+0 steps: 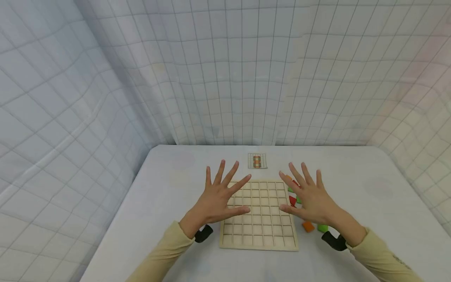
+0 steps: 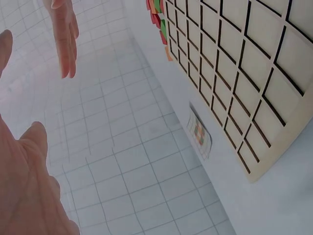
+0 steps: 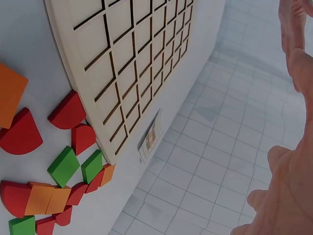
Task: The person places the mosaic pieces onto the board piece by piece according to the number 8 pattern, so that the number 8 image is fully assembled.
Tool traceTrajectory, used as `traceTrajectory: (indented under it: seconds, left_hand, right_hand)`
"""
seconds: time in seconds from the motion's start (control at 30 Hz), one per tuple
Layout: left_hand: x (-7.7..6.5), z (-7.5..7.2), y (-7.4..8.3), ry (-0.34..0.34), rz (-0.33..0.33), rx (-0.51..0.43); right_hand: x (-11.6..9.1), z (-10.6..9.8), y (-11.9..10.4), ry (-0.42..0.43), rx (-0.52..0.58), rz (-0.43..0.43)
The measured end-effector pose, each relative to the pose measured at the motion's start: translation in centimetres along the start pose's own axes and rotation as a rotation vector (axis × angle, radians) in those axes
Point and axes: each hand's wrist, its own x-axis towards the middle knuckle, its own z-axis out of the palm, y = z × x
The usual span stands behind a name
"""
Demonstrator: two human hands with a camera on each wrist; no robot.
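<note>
Both hands hover over a pale wooden grid board (image 1: 258, 243) with fingers spread and nothing in them. My left hand (image 1: 216, 199) overlaps the board's left side in the head view. On the other side, my right hand (image 1: 311, 199) overlaps the right edge and some loose pieces. Those pieces show best in the right wrist view: red quarter-round blocks (image 3: 22, 132), green blocks (image 3: 63, 166) and orange square blocks (image 3: 10, 95). Behind the board lies a small card (image 1: 257, 161) printed with an orange and green pattern on a grid.
The white table (image 1: 366, 188) has curtains (image 1: 236, 78) with a grid pattern standing behind it and at both sides. A black strap (image 1: 203, 234) shows at the left wrist and another black strap (image 1: 334, 241) at the right.
</note>
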Motion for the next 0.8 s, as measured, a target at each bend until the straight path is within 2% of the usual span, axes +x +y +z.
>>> traceTrajectory:
  seconds: [0.3, 0.6, 0.7, 0.8]
  left_hand:
    - [0.1, -0.2, 0.1, -0.022, 0.028, 0.024]
    - [-0.1, -0.3, 0.1, -0.028, 0.024, 0.062]
    - [-0.5, -0.1, 0.2, -0.054, -0.007, 0.014]
    - [-1.4, 0.5, 0.2, -0.147, -0.057, -0.124]
  right_hand:
    - [0.1, 0.7, -0.3, -0.024, -0.013, 0.011]
    - [0.2, 0.9, -0.4, 0.012, -0.045, -0.018]
    - [0.1, 1.0, -0.1, 0.01, -0.016, -0.012]
    - [0.1, 1.3, 0.8, -0.002, 0.041, 0.022]
